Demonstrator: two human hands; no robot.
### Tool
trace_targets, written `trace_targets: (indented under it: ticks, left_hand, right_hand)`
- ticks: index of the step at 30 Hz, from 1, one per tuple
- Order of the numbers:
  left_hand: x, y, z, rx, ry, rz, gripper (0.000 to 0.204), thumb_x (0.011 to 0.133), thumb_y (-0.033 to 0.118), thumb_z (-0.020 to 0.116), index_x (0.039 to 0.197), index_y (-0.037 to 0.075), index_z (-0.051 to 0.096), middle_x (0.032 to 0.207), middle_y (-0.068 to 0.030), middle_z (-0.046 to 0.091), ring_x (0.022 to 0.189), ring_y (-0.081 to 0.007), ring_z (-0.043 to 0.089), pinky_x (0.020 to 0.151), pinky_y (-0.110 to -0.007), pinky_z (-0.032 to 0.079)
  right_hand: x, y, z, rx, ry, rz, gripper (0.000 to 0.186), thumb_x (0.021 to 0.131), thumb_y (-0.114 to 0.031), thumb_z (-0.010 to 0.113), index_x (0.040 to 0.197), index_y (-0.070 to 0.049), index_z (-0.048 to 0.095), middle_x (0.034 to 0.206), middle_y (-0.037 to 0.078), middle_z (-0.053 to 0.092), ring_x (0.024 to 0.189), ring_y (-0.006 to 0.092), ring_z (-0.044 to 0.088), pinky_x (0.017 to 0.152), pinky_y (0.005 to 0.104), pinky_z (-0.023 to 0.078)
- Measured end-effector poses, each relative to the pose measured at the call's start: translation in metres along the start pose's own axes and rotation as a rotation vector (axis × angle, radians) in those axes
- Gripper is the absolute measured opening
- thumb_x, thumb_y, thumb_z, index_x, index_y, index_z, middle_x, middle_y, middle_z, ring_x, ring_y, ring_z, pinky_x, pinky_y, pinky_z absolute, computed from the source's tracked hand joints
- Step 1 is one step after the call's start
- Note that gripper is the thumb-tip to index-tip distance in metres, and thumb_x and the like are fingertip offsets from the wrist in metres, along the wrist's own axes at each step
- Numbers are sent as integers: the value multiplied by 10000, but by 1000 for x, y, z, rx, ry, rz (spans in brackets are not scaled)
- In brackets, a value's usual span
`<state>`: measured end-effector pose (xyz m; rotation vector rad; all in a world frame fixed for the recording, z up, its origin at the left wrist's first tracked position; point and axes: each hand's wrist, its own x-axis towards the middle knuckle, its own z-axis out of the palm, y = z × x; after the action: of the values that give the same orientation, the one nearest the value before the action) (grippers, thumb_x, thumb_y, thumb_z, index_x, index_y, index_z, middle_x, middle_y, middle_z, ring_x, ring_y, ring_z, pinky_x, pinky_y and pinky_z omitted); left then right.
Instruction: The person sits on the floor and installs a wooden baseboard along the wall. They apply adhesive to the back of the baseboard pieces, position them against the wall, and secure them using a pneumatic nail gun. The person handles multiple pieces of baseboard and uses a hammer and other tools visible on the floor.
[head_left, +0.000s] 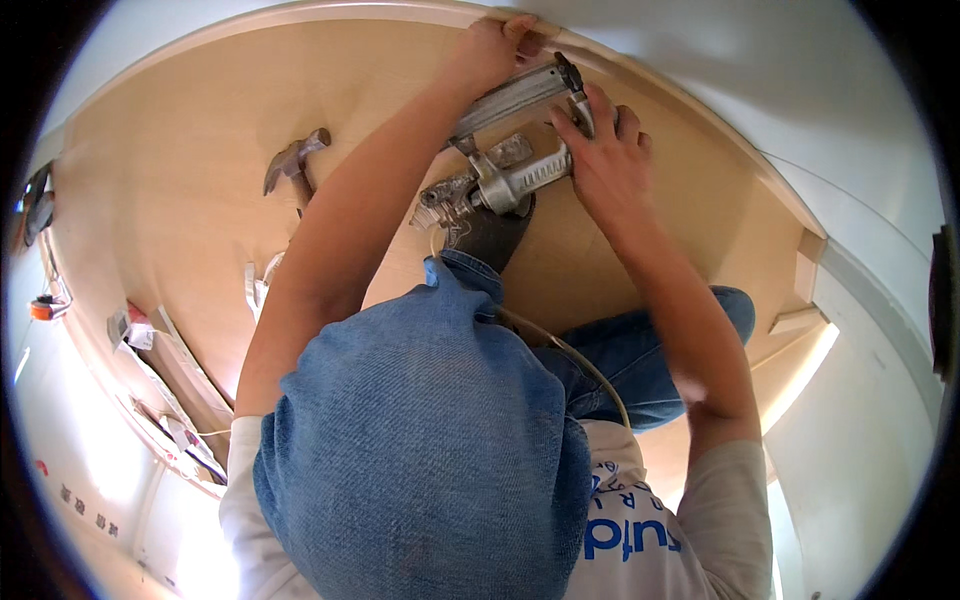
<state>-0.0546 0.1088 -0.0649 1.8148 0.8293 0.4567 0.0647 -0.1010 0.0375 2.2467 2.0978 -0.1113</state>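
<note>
At the top of the view my left hand (497, 52) is closed at the edge of a pale wooden strip (590, 58) that runs along the foot of the wall. My right hand (612, 150) grips a silver air nail gun (535, 177), its fingers wrapped near the trigger end. The long magazine (515, 100) of the nail gun lies just below my left hand, and its nose points up to the strip. A dark shoe (495, 235) shows under the tool's rear end. The exact contact of the nose with the wood cannot be made out.
A claw hammer (297, 165) lies on the wooden panel (200, 110) left of my left forearm. A pale air hose (590, 368) passes over my bent denim leg (640, 370). Long strips (180, 370) and small items lie at the far left. Short wood blocks (797, 320) stand at right.
</note>
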Motion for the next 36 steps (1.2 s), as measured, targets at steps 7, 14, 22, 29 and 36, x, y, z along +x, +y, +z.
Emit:
trace_targets:
  ticks: [7, 14, 22, 29, 36]
  left_hand:
    - [0, 32, -17, -40, -62, -198, 464, 1045, 442, 542, 1082, 3, 689, 830, -161, 731, 765, -264, 714, 744, -409, 592]
    - [4, 34, -23, 223, -75, -237, 513, 1083, 442, 408, 1058, 29, 712, 828, -166, 744, 831, -361, 727, 755, -481, 567]
    - [4, 43, -32, 230, -124, -175, 538, 1091, 461, 375, 1145, 49, 718, 863, -181, 745, 870, -364, 727, 797, -485, 574]
    - [9, 29, -34, 408, -193, -80, 548, 1099, 444, 344, 1170, 45, 713, 895, -183, 746, 895, -361, 725, 831, -479, 565]
    - [-4, 71, -37, 195, -90, -138, 504, 1099, 402, 359, 1172, 71, 732, 875, -203, 739, 891, -373, 724, 821, -476, 563]
  right_hand:
    - [4, -18, 11, -12, 99, 101, 474, 867, -178, 649, 1305, -358, 652, 1502, 62, 432, 1182, 369, 526, 852, 496, 527]
    - [11, -23, 12, 22, 121, 149, 488, 844, -145, 667, 1287, -349, 663, 1496, 54, 433, 1198, 362, 525, 863, 497, 524]
    - [15, -30, 17, 54, 154, 196, 364, 875, -214, 627, 1210, -331, 710, 1478, 63, 439, 1199, 390, 514, 864, 525, 513]
    - [17, -32, 12, 66, 158, 203, 371, 876, -195, 623, 1216, -317, 708, 1475, 67, 444, 1178, 390, 523, 857, 514, 516]
    - [15, -32, 13, 65, 154, 218, 378, 874, -188, 622, 1213, -331, 707, 1471, 57, 447, 1179, 379, 526, 851, 505, 514]
